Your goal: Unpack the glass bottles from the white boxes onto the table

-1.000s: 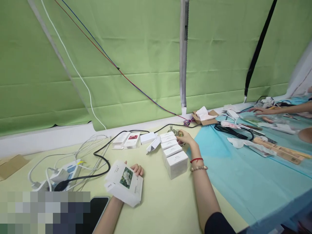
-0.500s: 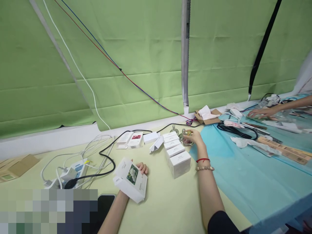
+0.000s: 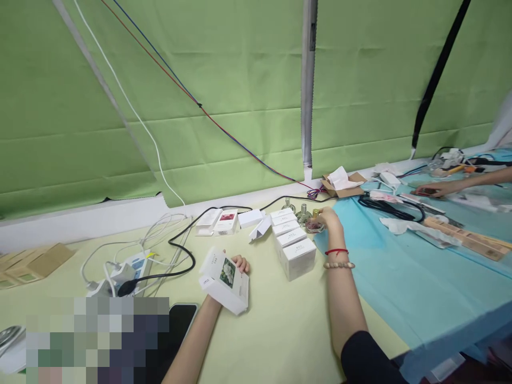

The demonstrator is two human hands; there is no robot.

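Observation:
My left hand (image 3: 241,263) is closed around a white carton (image 3: 227,282) with a white flower picture; it is tilted, with an end flap raised. Over at the bottles, my right hand (image 3: 330,217) has its fingers on the gold cap of a small glass bottle (image 3: 314,226) that looks like perfume, partly covering it. Beside it stand a silver-capped bottle (image 3: 304,216) and another bottle (image 3: 287,205) further back. A row of several white boxes (image 3: 298,258) runs just left of the bottles.
Folded white card (image 3: 259,229) and a box with a red picture (image 3: 226,223) lie behind my left hand. A power strip (image 3: 138,264) with cables is at left, a dark phone-like slab (image 3: 182,320) in front. Another person's hand (image 3: 436,189) works at far right.
The view has shifted slightly. My right hand and the gold-capped bottle have moved a little right, away from the other bottles. My left hand still holds the carton.

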